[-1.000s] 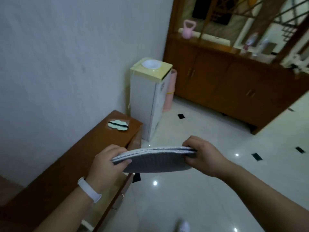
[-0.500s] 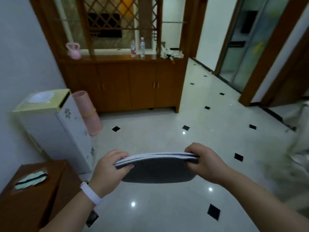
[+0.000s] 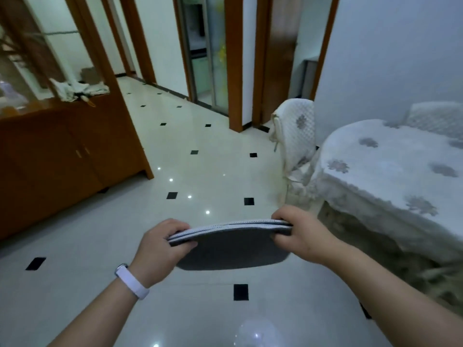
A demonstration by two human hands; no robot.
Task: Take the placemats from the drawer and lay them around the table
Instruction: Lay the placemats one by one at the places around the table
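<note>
Carry step in hand: placemats out of the drawer, none laid yet, judging by the bare cloth on the table. Drawer not in view.

Nearest, at 6 o'clock low in frame, two forearms come in; one white wristband (image 3: pixel 131 281) on the left wrist. Left hand (image 3: pixel 160 249) at 7 o'clock of centre, grip pressed together on the left edge of the placemats (image 3: pixel 230 246), thumb below, fingers curled over the top. Right hand (image 3: pixel 298 234) at 5 o'clock, grip likewise pinching the right edge. Stack held flat between both hands, above the floor (image 3: pixel 200 171), touching nothing else.

Count of placemats: at least two stitched edges show along the near rim, maybe three; exact number cannot tell, edges too thin and close. Grey, rounded corners.

Table at 3 o'clock, one, covered with a white flowered cloth (image 3: pixel 375 169), near the right hand but apart. Chairs: two with white covers, one chair (image 3: pixel 295 136) at 2 o'clock tucked against the table's far-left side, a second chair back (image 3: pixel 436 113) behind the table.

Far left at 10 o'clock, one wooden cabinet (image 3: pixel 62 151) with something white lying on top, too blurred to name. Doorways beyond at 12 o'clock.

Next move, as a guess: turn right to the table, free one hand, peel the top placemat off and set it flat in front of a chair place. Needs the other hand keeping the rest pinched.
</note>
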